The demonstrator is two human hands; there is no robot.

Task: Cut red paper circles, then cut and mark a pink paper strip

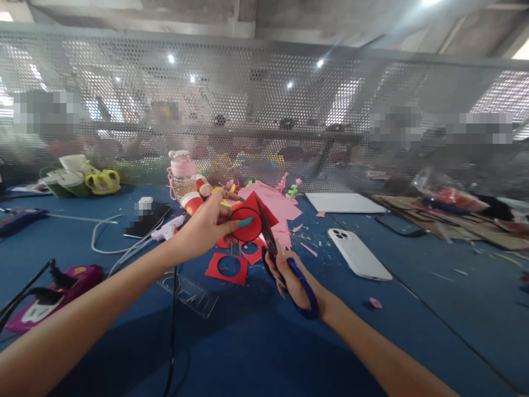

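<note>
My left hand (209,225) pinches a piece of red paper (250,219) with a black circle drawn on it, held above the blue table. My right hand (294,280) grips blue-handled scissors (306,292), whose dark blades (264,223) reach up into the red paper's right edge. Below the paper lie red paper offcuts (227,268) with round holes cut out. Pink paper sheets (275,205) lie just behind.
A white phone (359,253) lies face down to the right. A clear ruler (190,293), a glue gun (167,229) with cables, a pink bottle (183,173) and red cups stand left of centre. A perforated metal screen (264,110) closes the table's far side.
</note>
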